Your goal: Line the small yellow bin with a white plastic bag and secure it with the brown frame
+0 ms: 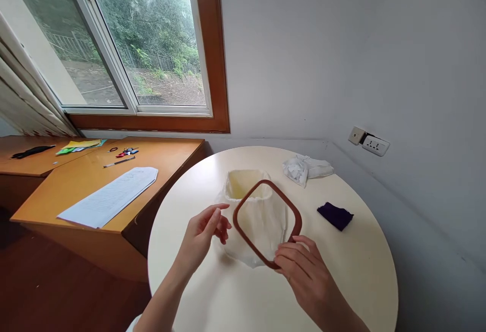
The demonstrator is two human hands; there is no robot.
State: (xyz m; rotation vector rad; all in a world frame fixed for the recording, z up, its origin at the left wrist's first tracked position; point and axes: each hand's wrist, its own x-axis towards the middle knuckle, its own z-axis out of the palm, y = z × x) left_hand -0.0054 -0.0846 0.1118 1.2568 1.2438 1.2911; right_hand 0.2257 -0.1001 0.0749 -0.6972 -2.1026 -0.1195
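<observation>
My right hand point(304, 268) grips the lower right corner of a brown, rounded-square rim ring point(281, 190), which it holds up at a tilt. Behind the ring, a trash bin lined with a thin white plastic bag point(248, 171) stands upright on the round table; the bag is folded over its mouth and hangs down the outside. The bin's pale yellowish inside point(239, 186) shows through the opening. To the left of the ring, my left hand point(207, 228) is in the air with its fingers half curled and apart, holding nothing.
On the round cream table point(182, 281) lie a crumpled white plastic bag point(306, 167) at the back and a dark purple cloth point(335, 215) at the right. The wooden desk point(170, 157) at left holds papers point(114, 195), a pen point(119, 162) and keys point(129, 151). A wall socket point(375, 144) is at right.
</observation>
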